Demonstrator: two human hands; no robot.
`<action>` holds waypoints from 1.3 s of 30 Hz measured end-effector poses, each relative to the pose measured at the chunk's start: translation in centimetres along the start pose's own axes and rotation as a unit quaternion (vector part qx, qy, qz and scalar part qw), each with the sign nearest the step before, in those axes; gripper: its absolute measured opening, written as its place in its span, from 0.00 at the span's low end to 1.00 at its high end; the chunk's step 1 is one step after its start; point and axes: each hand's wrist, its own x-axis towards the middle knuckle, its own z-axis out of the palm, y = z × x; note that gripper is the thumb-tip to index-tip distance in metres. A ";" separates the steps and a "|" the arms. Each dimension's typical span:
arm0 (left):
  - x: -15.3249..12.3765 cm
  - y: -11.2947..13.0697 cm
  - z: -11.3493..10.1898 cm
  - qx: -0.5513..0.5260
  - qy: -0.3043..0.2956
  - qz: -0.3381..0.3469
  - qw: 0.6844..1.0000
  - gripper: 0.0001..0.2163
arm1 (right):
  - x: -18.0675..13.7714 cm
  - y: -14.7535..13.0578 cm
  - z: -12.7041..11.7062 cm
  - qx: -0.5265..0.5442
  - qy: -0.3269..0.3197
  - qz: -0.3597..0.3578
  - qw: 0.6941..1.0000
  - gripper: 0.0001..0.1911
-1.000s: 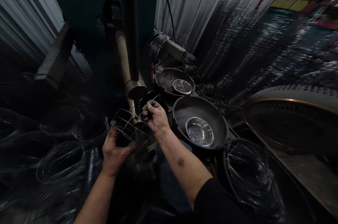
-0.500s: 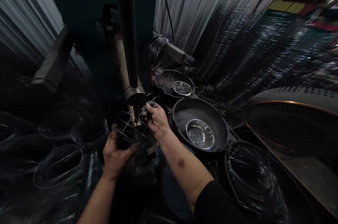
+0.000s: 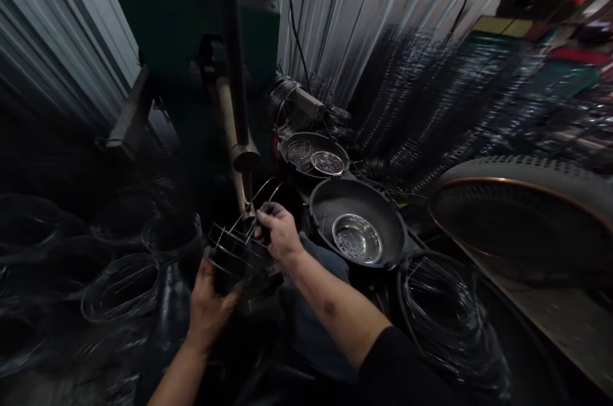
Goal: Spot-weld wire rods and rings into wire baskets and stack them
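Observation:
A small wire basket frame (image 3: 235, 250) sits under the tip of a vertical machine rod (image 3: 232, 67) of a green machine. My left hand (image 3: 209, 306) grips the frame from below and the left, fingers curled on its rim. My right hand (image 3: 276, 232) pinches thin wire pieces (image 3: 261, 195) that stick up from the frame's right side. Both forearms reach in from the bottom edge.
A dark pan (image 3: 355, 219) with a steel bowl (image 3: 357, 238) of small wire parts lies right of my hands. A second pan (image 3: 313, 150) with a bowl sits behind it. Stacked wire rings (image 3: 119, 285) crowd the left, wire hoops (image 3: 447, 316) the right, a large fan guard (image 3: 522, 214) beyond.
The view has tilted up, so hands and frame sit lower in the picture. My hands have closed in on the frame, and the wires in my right hand now stand more upright.

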 end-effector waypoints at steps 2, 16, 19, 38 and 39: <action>-2.4 -1.2 -2.4 -0.021 -0.046 -0.059 0.997 0.26 | -3.5 2.0 -1.2 -0.088 -0.033 -0.008 0.996 0.13; 0.8 10.2 -4.2 -0.102 -0.082 -0.127 0.983 0.22 | -14.1 10.9 -4.6 -0.632 -0.290 -0.176 0.697 0.12; 0.3 10.3 -4.2 -0.141 -0.099 -0.152 0.973 0.20 | -13.8 7.7 -4.7 -0.652 -0.306 -0.216 0.659 0.09; 6.9 9.5 -5.5 0.129 -0.012 0.242 0.962 0.17 | -3.8 -6.3 -0.4 -0.661 -0.125 -0.260 0.693 0.11; 7.3 9.1 -5.1 0.144 -0.023 0.236 0.961 0.17 | -3.4 -6.3 -0.4 -0.687 -0.133 -0.250 0.669 0.12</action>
